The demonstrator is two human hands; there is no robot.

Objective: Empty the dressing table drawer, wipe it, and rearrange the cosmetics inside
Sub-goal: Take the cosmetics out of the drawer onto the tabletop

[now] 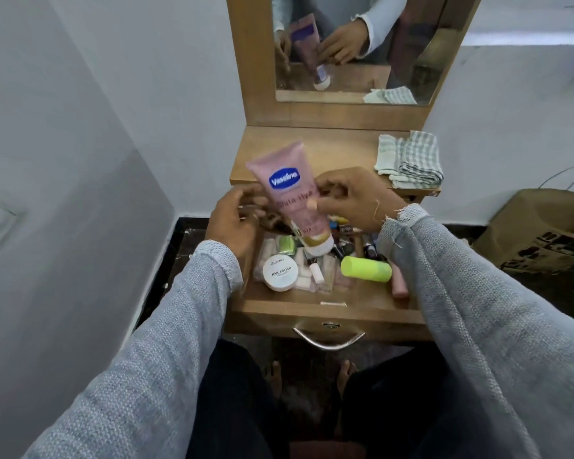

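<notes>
**Listener:** What am I holding, and where is it?

**Describer:** Your right hand [348, 202] pinches a pink lotion tube [290, 193] at its edge, thumb and fingers curled onto it. The tube is in the air above the open drawer [328, 309], cap end down and tilted, its flat end pointing up toward the mirror [352, 48]. Your left hand [236, 217] is just beside the tube with fingers loosely curled; I cannot tell whether it touches the tube or holds anything.

**Listener:** And the drawer?

**Describer:** Full of things (the emptying looks barely begun). Near the front sit a white jar [278, 272] of nail polish remover pads, a lime-green bottle [366, 268] lying on its side, a small pink-capped vial [316, 271], and many little dark bottles further back, partly hidden by your hands.

**Listener:** What might go wrong?

**Describer:** Your hold is at one side of a slick, soft tube, so it could twist and slip, dropping cap-first onto the small bottles below and knocking them about. Squeezing harder might push lotion out if the cap is loose. The tabletop [312, 150] behind has bare room, but a folded checked cloth [411, 160] takes up its right side, overhanging the edge (set the tube to the left of it, or your sleeve may drag the cloth off).
</notes>
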